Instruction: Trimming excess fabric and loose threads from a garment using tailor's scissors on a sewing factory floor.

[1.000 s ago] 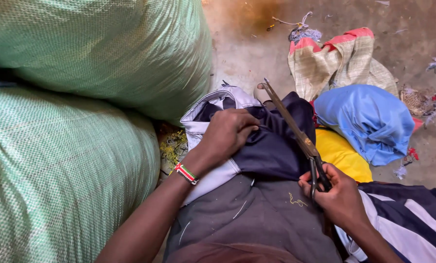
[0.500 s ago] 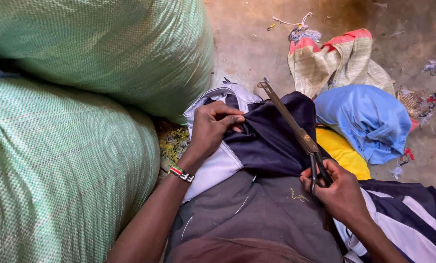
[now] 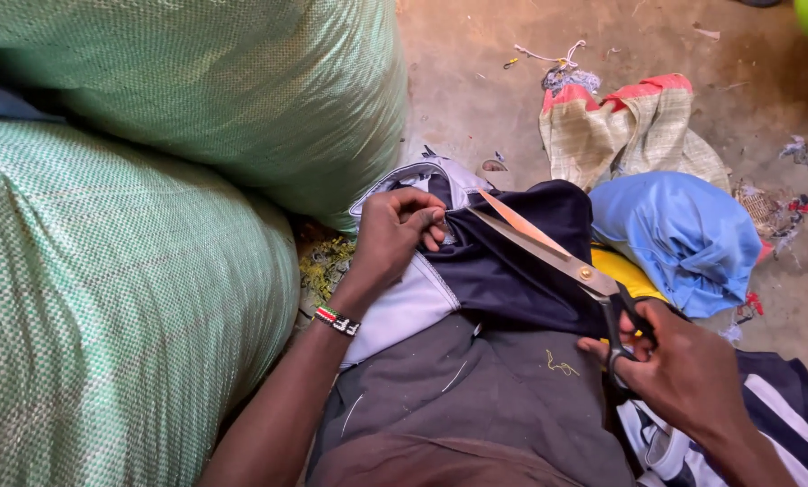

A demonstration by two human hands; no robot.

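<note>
Head view: left hand (image 3: 393, 236) pinches the navy garment (image 3: 521, 271) on the lap; right hand (image 3: 683, 370), fingers through the handles, holds open scissors (image 3: 557, 257) at its edge. Keeping cloth taut should give a clean cut.

Textile-sorting workshop, bulging green woven sacks (image 3: 133, 298), rag-strewn dirt floor (image 3: 476, 99)

Dirt floor (image 3: 476, 99) bears sacks (image 3: 151, 271), probably rags (image 3: 634, 131).
</note>
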